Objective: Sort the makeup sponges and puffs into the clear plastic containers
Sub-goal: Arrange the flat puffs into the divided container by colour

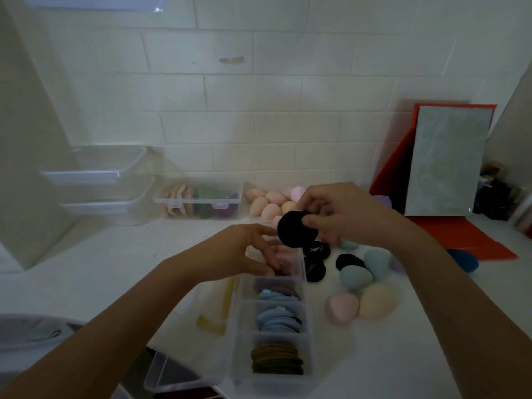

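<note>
My right hand point(342, 214) pinches a round black puff point(293, 230) above the far end of a clear divided container point(239, 341). My left hand point(247, 249) hovers over the container's far compartments with its fingers spread, its fingertips close to the puff's left edge. The near compartments hold stacks of olive puffs point(276, 359), blue puffs point(277, 319) and mauve ones. More black puffs point(315, 264) lie on the counter just right of the container. Teal sponges point(355, 276), a pink sponge point(341, 308) and a cream sponge point(378, 300) lie loose beyond them.
At the back stand a closed clear box of coloured puffs point(198, 203), an open box of peach egg sponges point(264, 204) and stacked empty tubs point(98, 180). A red folder with a grey board point(449, 159) leans on the tiled wall at right. A dark blue sponge point(463, 259) lies near it.
</note>
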Demonstrator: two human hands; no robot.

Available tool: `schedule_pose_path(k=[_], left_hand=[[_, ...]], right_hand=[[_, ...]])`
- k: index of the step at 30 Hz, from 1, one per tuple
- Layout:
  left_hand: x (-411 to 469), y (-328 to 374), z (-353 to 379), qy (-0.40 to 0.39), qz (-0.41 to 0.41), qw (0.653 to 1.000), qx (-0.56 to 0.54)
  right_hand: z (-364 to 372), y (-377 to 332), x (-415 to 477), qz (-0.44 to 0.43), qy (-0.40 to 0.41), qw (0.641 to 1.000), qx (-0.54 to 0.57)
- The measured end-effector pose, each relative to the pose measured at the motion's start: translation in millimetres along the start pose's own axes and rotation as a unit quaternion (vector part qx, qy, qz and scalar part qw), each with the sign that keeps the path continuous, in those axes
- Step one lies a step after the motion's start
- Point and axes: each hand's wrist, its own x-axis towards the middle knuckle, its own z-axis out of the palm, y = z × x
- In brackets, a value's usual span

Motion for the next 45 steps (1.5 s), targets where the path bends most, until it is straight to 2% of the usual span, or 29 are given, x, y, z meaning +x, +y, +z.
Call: schedule_pose_path(k=[8, 12, 18, 23, 28, 34, 38, 45], left_hand=[[1.2, 3.8, -3.4, -0.012, -0.001, 0.998, 0.059], [4.6, 6.9, -3.2, -0.031, -0.012, 0.997, 0.068], [3.6, 18.7, -2.9, -0.065, 0.033, 0.986, 0.153], [5.3, 20.3, -10.7, -0.112, 0.019, 0.976, 0.185], [7.9, 11.3, -6.3, -0.062, 0.025, 0.972, 0.224], [4.4, 3.7, -1.8, 0.028, 0.011, 0.975, 0.221], [5.6, 1.1, -0.4, 0.039, 0.018, 0.972, 0.233], [4.8, 2.0, 3.0, 0.064, 0.001, 0.972, 0.224]], right_hand=[[-6.9, -0.1, -3.2, 0.005, 0.008, 1.000, -0.001], [-7.2, -1.0, -3.3, 0.004, -0.005, 1.000, 0.014], [2.6, -3.8, -2.8, -0.010, -0.033, 0.999, 0.010], [17.4, -6.4, -1.7, -0.013, -0.066, 0.998, 0.006], [19.1, -2.4, -0.3, -0.011, -0.070, 0.997, -0.017], [12.7, -5.3, -3.7, -0.030, -0.123, 0.991, -0.051], [27.0, -8.5, -1.4, -0.040, -0.193, 0.979, -0.053], [40.6, -15.0, -2.0, -0.020, -0.220, 0.974, -0.051]])
